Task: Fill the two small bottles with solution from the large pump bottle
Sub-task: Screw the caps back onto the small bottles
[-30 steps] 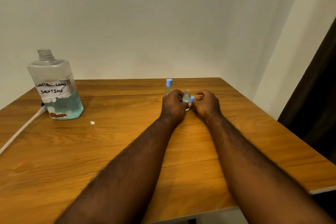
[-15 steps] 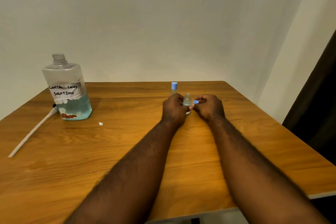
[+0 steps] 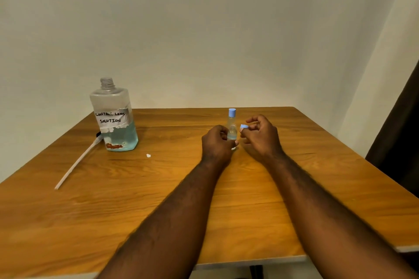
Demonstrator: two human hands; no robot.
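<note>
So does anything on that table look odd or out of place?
Two things. The large clear bottle labelled contact lens solution stands open, and its white pump tube lies flat on the wooden table beside it. A small white scrap also lies loose nearby. No spill shows.

Both forearms (image 3: 181, 217) bare, hairy; no sleeves, no jewellery.

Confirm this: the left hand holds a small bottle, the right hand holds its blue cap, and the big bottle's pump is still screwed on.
Not the pump. The head view shows the big bottle with a bare threaded neck; the pump lies on the table beside it. The rest stands.
</note>
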